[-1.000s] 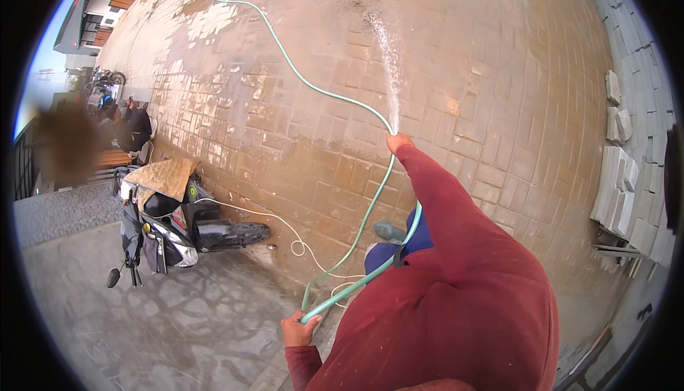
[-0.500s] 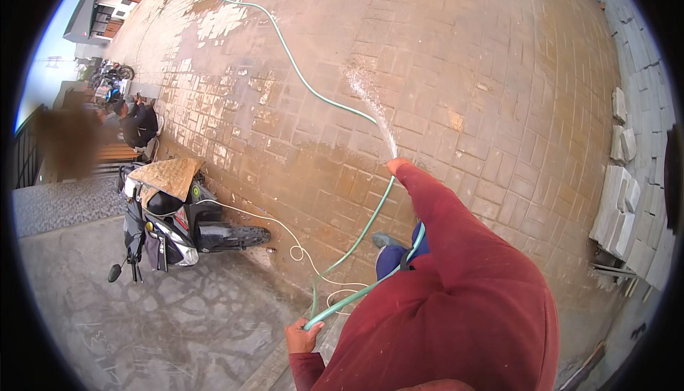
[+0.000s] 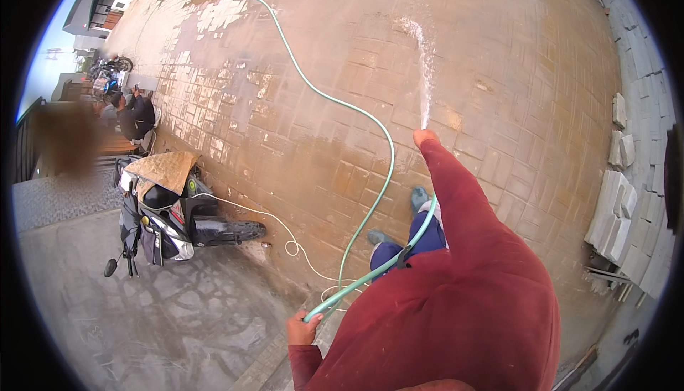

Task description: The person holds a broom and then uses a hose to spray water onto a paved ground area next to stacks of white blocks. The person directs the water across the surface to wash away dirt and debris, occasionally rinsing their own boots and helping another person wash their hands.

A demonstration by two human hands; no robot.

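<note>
My right hand is stretched out over the wet brick paving, closed around the end of a green garden hose. From that fist a white stream of water shoots forward and breaks up over the bricks. My left hand, low and to the left, grips a bend of the same hose. One length of it crosses in front of my waist toward my right side; another runs far across the paving to the upper left. The hose tip itself is hidden in my right fist.
A parked scooter with a tan cover stands on the left concrete slab. A thin white cord trails from it near the hose. Pale stone blocks line the right side. A seated person is farther left, near motorbikes.
My right hand has swung right and slightly farther out, and the water stream has swung right with it. The hose on the ground has shifted right. My left hand keeps its grip.
</note>
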